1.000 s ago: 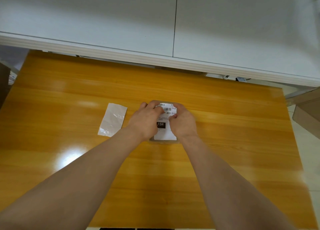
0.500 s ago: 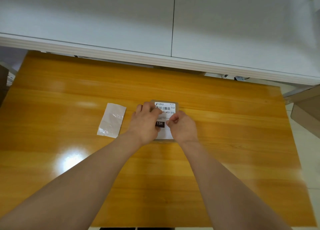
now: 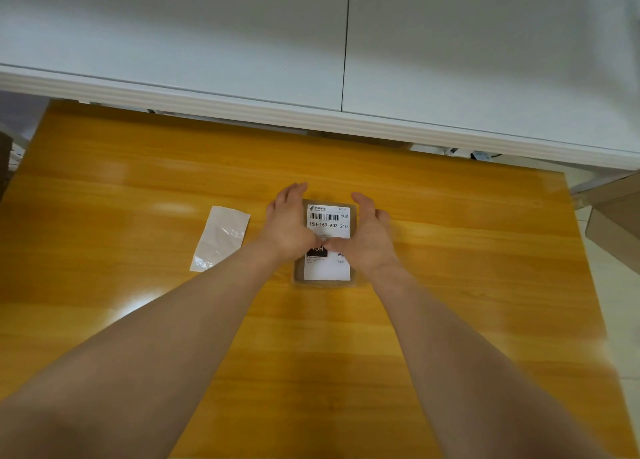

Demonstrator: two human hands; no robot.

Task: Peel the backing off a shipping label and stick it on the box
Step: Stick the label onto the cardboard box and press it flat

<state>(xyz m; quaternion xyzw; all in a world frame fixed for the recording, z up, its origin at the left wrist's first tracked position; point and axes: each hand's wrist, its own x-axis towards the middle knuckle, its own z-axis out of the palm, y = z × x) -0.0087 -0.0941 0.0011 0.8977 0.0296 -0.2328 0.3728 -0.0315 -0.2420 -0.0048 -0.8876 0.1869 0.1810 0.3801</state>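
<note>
A small flat brown box (image 3: 298, 278) lies in the middle of the wooden table (image 3: 450, 250). A white shipping label (image 3: 328, 220) with a barcode and the code 15H-159-A03-210 lies flat on its top. My left hand (image 3: 287, 226) rests along the box's left side and my right hand (image 3: 369, 237) along its right side, fingers spread. Both thumbs meet on the label's middle and cover part of its print. The peeled glossy backing sheet (image 3: 221, 237) lies on the table to the left of my left hand.
A white cabinet (image 3: 346, 60) with a ledge overhangs the table's far edge. Cardboard boxes (image 3: 616, 223) stand on the floor past the table's right edge. Another brown carton edge (image 3: 4, 160) shows at the far left.
My fingers have moved off the label's top and spread to the box's sides, leaving the barcode uncovered. My thumbs slid down to the label's middle. The backing sheet has stayed put.
</note>
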